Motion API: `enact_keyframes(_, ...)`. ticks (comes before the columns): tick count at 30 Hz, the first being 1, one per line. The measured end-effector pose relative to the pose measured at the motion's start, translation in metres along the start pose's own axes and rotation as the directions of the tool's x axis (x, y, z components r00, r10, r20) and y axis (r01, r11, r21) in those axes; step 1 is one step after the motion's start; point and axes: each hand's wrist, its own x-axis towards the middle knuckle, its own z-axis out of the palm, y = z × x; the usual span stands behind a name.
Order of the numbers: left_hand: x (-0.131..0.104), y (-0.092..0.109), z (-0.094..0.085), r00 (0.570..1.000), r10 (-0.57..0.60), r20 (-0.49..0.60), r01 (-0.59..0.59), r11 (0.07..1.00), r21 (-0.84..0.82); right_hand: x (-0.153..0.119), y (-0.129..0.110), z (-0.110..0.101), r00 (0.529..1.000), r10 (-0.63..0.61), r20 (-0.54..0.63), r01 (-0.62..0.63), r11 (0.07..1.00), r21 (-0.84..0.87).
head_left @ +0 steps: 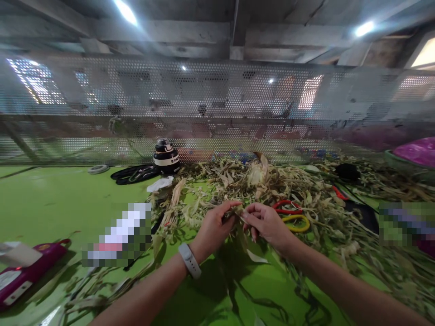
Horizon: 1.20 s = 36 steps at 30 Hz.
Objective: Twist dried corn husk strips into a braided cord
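Pinching a dry, greenish-tan leaf strip point(239, 211) between them, the two bare hands meet near the middle of the view, just in front of a heap of leaves. The left hand point(215, 228) has its thumb and forefinger closed on the strip, with a light-coloured band point(189, 261) around its wrist; the right hand point(263, 222) grips the same piece from the other side, thumb against bent fingers, the two sets of fingertips close together. Below them shows a bright green, smooth tabletop point(204, 294), partly in shadow. Beyond the hands spreads a loose, tangled heap of dry, straw-coloured leaves point(220, 179), which also runs down the right side. Just beside the right hand lie a red loop-shaped handle point(288, 207) and a yellow loop-shaped handle point(299, 223) — whatever they belong to is hidden among the leaves. At the heap's left end stands a rounded black container with a white lettered band point(166, 156), near a crumpled white sheet point(160, 184) and a flat black looped object point(136, 173). Farther left lies a pale ring point(98, 169) — well apart from the hands. Behind everything rises a grey perforated screen point(204, 99).
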Motion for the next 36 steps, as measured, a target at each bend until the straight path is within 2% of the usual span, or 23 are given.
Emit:
enact_keyframes(5,-0.001,0.002,0.0,0.995,0.084,0.051,-0.085,0.996,0.03,0.002,0.002,0.001,1.0,0.018,0.016,-0.018,1.0,-0.011)
enact_keyframes(7,-0.001,0.003,0.001,0.994,0.084,0.069,-0.085,0.996,0.008,0.002,0.002,0.0,1.0,0.002,0.011,-0.002,1.0,0.0)
enact_keyframes(12,-0.002,0.003,0.003,0.998,-0.054,0.014,0.055,0.991,-0.123,0.003,0.0,-0.001,0.994,0.001,-0.106,0.006,0.998,0.063)
enact_keyframes(18,-0.002,0.003,0.003,0.992,-0.124,-0.02,0.12,0.983,-0.14,0.001,-0.001,0.001,0.999,-0.031,-0.019,0.031,0.999,0.007)
enact_keyframes(22,0.0,0.006,0.001,0.984,-0.163,0.068,0.174,0.958,-0.229,0.001,-0.001,0.001,0.997,-0.017,-0.069,0.02,0.999,0.042)
enact_keyframes(25,0.001,0.007,-0.001,0.979,-0.158,0.132,0.19,0.94,-0.282,0.0,-0.003,0.0,0.998,-0.017,-0.058,0.022,0.996,0.091)
enact_keyframes(29,0.002,0.007,-0.004,0.97,-0.089,0.225,0.155,0.942,-0.297,-0.003,-0.008,-0.001,0.999,0.034,-0.032,-0.028,0.983,0.182)
enact_keyframes(33,0.001,0.008,-0.005,0.964,-0.022,0.264,0.079,0.975,-0.208,-0.004,-0.009,-0.001,0.996,0.088,0.024,-0.087,0.996,-0.016)
enact_keyframes(36,0.001,0.009,-0.005,0.948,-0.032,0.315,0.074,0.99,-0.123,-0.004,-0.007,-0.006,1.0,-0.013,0.011,0.015,0.973,-0.231)
